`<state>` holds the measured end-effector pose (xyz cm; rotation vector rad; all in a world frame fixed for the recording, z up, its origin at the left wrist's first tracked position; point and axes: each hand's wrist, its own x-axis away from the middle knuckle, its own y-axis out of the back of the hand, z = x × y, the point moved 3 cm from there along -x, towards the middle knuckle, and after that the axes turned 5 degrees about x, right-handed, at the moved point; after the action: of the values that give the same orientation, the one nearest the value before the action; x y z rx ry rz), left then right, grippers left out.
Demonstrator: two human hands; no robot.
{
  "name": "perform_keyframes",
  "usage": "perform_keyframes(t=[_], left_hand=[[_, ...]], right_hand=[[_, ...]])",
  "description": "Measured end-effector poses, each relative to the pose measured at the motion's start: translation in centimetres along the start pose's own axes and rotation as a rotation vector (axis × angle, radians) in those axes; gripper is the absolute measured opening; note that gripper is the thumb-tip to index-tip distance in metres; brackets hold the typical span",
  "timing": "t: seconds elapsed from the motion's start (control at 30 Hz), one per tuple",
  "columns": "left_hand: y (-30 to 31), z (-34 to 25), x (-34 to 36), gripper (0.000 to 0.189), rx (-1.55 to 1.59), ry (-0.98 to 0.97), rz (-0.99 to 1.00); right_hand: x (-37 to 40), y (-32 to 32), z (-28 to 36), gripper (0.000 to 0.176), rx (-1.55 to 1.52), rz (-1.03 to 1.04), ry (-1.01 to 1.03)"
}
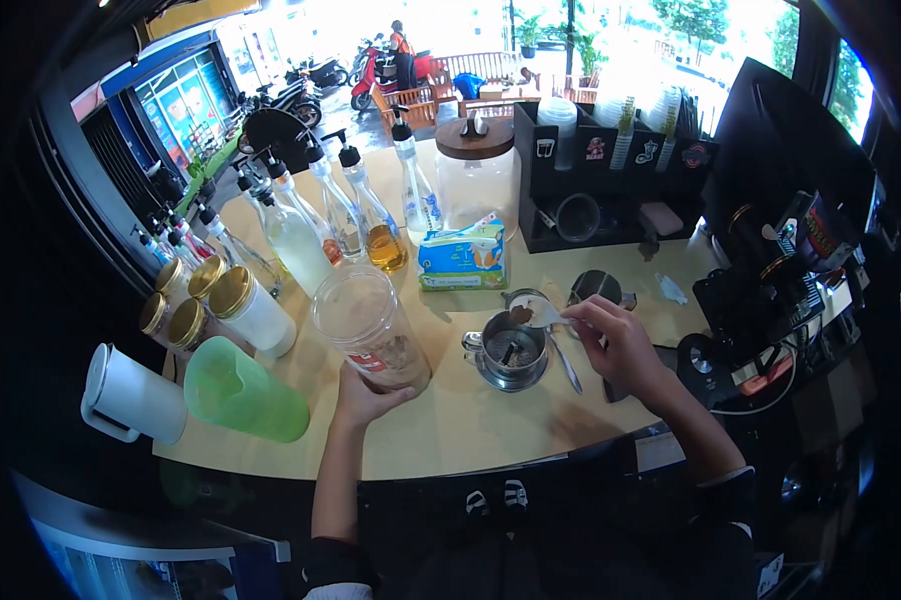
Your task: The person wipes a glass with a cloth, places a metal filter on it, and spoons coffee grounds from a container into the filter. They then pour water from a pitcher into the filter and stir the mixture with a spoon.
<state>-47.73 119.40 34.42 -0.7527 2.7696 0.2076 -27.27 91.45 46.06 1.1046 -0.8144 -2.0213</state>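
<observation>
My left hand [369, 398] is wrapped round the lower part of a clear plastic jar [359, 310], which has a red label and is tilted slightly. In my right hand [619, 340] is a small pale scoop [546, 313], pinched by its handle. Brown powder [521, 314] lies in the scoop's bowl. The scoop is just above the far rim of a metal drip coffee filter [514, 345], which has a dark post in its middle. A metal spoon [569, 365] lies right of the filter. Behind my right hand stands a dark metal cup [596, 288].
Pump bottles [381, 225] and gold-lidded jars [254, 310] stand at the left. A green pitcher [246, 390] and a white pitcher [136, 395] are nearer. Behind the filter are a tissue pack [463, 258], a wooden-lidded jar [476, 180] and a black cup rack [611, 190].
</observation>
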Motion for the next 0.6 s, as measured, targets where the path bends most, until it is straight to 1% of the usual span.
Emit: perform_keyframes(t=[0.07,0.2,0.27,0.4,0.6], left_hand=[[-0.2,-0.3,0.0,0.09,0.02,-0.01,-0.009],[-0.1,-0.2,0.0,0.093,0.026,-0.021,-0.004],[-0.1,0.0,0.1,0.094,0.026,-0.014,-0.01],[-0.2,-0.1,-0.1,0.093,0.031,-0.031,0.006],[-0.2,-0.3,-0.1,0.092,0.04,-0.011,-0.002]], right_hand=[[0.2,-0.1,-0.1,0.015,0.016,-0.055,0.05],[0.3,-0.3,-0.3,0.017,-0.005,-0.076,0.067],[0.3,-0.5,-0.5,0.02,0.038,-0.088,0.101],[0.6,-0.6,-0.5,0.022,0.025,-0.08,0.088],[0.8,0.4,0.2,0.02,-0.095,-0.072,0.036]])
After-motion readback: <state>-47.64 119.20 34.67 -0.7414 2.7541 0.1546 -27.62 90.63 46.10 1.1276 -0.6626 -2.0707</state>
